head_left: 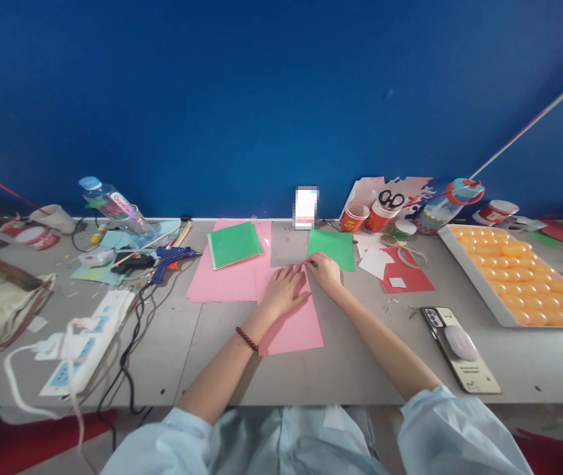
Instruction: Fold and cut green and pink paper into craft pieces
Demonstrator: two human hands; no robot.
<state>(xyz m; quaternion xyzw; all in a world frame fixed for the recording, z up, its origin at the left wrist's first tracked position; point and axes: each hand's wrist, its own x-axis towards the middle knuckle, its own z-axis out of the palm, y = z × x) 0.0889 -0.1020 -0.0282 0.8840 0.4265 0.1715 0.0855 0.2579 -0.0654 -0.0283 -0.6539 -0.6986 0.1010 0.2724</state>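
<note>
My left hand [285,290] lies flat with its fingers stretched over a pink sheet of paper [294,333]. Beside it, my right hand [325,270] has its fingertips pinched together near the sheet's upper right edge. What is between those fingertips is too small to make out. A green sheet [338,247] lies just beyond the right hand, its lower left corner close to the fingers. To the left, a larger pink sheet [222,284] carries a stack of green paper squares [235,244].
A blue glue gun [169,260], a power strip [90,343] and cords occupy the left. Red paper cups [354,216], scissors [391,199] and red paper [410,277] are at the back right. A tray of orange balls [519,277] and a phone [479,373] lie farther right.
</note>
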